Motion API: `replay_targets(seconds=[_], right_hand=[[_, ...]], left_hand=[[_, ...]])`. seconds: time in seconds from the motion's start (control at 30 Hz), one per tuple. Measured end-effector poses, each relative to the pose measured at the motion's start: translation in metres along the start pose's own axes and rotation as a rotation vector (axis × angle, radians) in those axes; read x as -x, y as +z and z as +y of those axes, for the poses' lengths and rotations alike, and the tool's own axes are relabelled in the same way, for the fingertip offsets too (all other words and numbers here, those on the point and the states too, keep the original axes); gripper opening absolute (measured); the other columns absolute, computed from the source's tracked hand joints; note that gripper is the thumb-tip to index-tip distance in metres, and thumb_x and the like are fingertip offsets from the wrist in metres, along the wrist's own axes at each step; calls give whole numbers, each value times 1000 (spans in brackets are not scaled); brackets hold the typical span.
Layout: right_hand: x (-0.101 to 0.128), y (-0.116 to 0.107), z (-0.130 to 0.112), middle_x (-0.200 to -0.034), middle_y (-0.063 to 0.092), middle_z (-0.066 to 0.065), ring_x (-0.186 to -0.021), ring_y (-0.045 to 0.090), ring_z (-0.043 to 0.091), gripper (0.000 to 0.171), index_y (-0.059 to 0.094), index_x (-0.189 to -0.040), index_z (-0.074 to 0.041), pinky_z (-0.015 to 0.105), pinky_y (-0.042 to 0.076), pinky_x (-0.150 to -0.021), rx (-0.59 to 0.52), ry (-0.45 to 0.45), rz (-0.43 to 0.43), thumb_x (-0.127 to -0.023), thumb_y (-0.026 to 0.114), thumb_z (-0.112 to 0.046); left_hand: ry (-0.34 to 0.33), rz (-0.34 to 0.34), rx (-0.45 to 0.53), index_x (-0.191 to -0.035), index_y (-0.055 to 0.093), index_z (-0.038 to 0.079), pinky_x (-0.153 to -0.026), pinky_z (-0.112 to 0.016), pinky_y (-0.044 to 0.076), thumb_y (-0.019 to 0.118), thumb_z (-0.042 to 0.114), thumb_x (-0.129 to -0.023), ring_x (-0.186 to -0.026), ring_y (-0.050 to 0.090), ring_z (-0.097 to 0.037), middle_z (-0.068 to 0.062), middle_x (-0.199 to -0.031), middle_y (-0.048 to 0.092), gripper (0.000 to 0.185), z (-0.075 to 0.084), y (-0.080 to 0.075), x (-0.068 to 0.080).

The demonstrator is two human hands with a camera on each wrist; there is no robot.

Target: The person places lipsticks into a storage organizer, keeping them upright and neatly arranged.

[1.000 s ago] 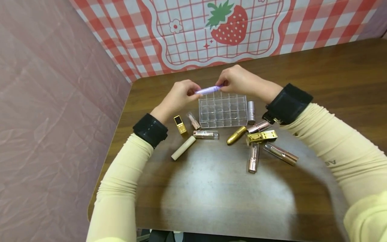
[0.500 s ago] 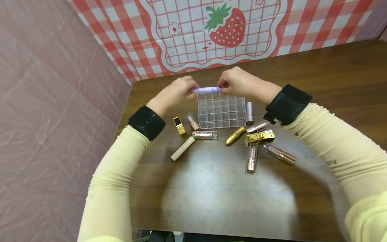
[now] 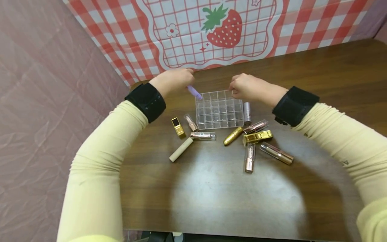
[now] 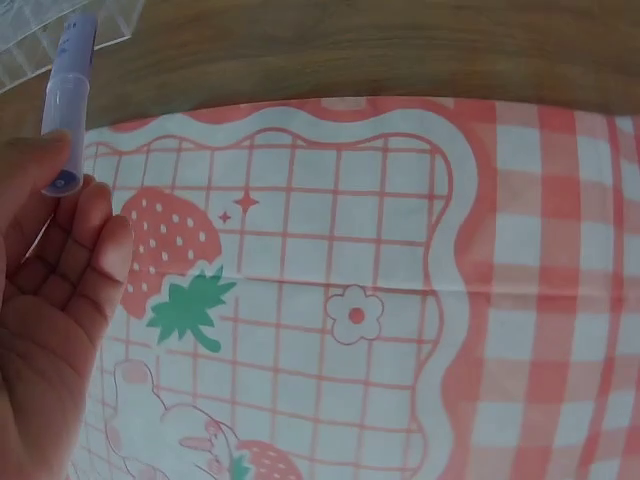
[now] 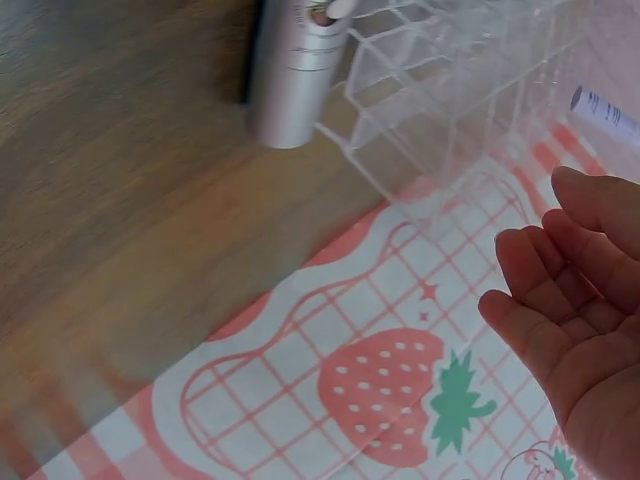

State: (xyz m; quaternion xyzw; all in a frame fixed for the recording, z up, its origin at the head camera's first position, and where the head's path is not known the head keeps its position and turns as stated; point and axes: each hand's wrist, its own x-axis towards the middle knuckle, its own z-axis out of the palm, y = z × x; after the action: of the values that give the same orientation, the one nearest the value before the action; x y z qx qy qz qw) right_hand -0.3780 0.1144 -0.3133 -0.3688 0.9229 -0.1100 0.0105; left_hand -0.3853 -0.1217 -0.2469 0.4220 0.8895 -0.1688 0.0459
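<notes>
Far left of the head view, a pinkish quilted cloth (image 3: 45,101) fills the frame beside the table (image 3: 302,84). Upper left of centre, I see my left hand (image 3: 173,80) with its grip curled round a purple tube (image 3: 194,92); the left wrist view shows the tube (image 4: 70,95) pinched near the fingertips, its far end pointing at the corner of the clear organizer (image 3: 219,109). The tube's tip sits just above the organizer's upper left corner, though I cannot tell whether it touches.

Below the left hand lie a square gold lipstick (image 3: 178,127), a small pink tube (image 3: 191,122), a clear-capped lipstick (image 3: 203,135) and a cream tube (image 3: 181,149). The organizer stands at centre frame, its compartments looking empty from here.

Just right of it stands a silver lipstick (image 3: 247,113), seen also in the right wrist view (image 5: 295,75). Lower right lie a gold bullet-shaped lipstick (image 3: 232,136), a gold box-shaped lipstick (image 3: 257,137) and three rose-coloured tubes near them.

My right hand (image 3: 246,88) hovers by the organizer's upper right corner; its grip is loose, fingers relaxed, holding nothing (image 5: 570,300). The strawberry cloth (image 3: 223,30) lies across the top.
</notes>
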Motion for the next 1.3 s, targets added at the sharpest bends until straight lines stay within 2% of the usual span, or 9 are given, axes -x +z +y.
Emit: replay_targets(seconds=[0.13, 0.27, 0.43, 0.53, 0.73, 0.83, 1.1, 1.2, 1.3], right_hand=[[4, 2, 4, -103, 57, 25, -91, 59, 35, 24, 62, -104, 11, 41, 50, -74, 6, 6, -5, -85, 54, -1], [7, 6, 5, -101, 57, 25, -87, 60, 35, 22, 63, -101, 10, 41, 50, -71, 25, -15, 34, -82, 58, 1], [7, 12, 6, -99, 56, 25, -86, 59, 36, 21, 62, -98, 10, 43, 50, -72, 37, -23, 70, -79, 59, 3], [5, 15, 7, -100, 56, 25, -88, 59, 37, 23, 62, -100, 10, 43, 49, -74, 32, -25, 63, -79, 59, 3], [3, 16, 7, -102, 56, 25, -90, 59, 36, 26, 62, -103, 10, 43, 49, -75, 32, -19, 64, -79, 60, 1], [3, 15, 7, -103, 57, 24, -90, 60, 36, 26, 62, -103, 10, 43, 50, -75, 32, -8, 65, -79, 61, 0], [3, 13, 4, -103, 58, 24, -93, 59, 37, 25, 62, -103, 10, 43, 49, -79, 44, -1, 27, -80, 59, 2], [3, 12, 4, -103, 58, 25, -94, 59, 37, 26, 62, -103, 11, 44, 49, -79, 42, 5, 22, -79, 59, 1], [3, 11, 5, -105, 57, 25, -95, 58, 38, 27, 61, -105, 11, 44, 48, -80, 40, 15, 10, -80, 59, 0]], left_hand=[[29, -111, -109, -93, 65, -4, -84, -35, 44, 58, 13, -87, -92, 55, -26, -17, -99, 61, 19, 4, -4, -10], [68, -137, -182, -94, 65, -4, -85, -34, 46, 59, 22, -85, -95, 58, -28, -17, -102, 62, 29, 11, -4, -18], [102, -179, -221, -97, 63, -4, -85, -34, 46, 53, 5, -88, -97, 59, -28, -17, -105, 62, 17, 15, 2, -29], [54, -220, -124, -102, 62, -4, -86, -35, 45, 49, -6, -87, -100, 56, -29, -18, -109, 60, 20, 13, 10, -33], [-47, -93, 233, -98, 66, -3, -84, -35, 41, 49, -6, -83, -93, 51, -23, -16, -102, 61, 23, 3, 25, -34], [-87, -40, 348, -104, 66, -3, -83, -33, 42, 49, -4, -83, -92, 51, -22, -15, -106, 63, 27, 0, 31, -35], [-149, 8, 434, -104, 65, -4, -80, -30, 43, 49, -3, -82, -90, 51, -19, -14, -106, 63, 27, -1, 39, -36], [-156, 43, 445, -92, 64, -2, -68, -27, 38, 49, -3, -80, -74, 45, -17, -10, -84, 58, 19, -2, 38, -32], [-215, 123, 510, -93, 60, -3, -65, -27, 31, 54, 2, -83, -70, 38, -17, -7, -77, 46, 12, -8, 31, -18]])
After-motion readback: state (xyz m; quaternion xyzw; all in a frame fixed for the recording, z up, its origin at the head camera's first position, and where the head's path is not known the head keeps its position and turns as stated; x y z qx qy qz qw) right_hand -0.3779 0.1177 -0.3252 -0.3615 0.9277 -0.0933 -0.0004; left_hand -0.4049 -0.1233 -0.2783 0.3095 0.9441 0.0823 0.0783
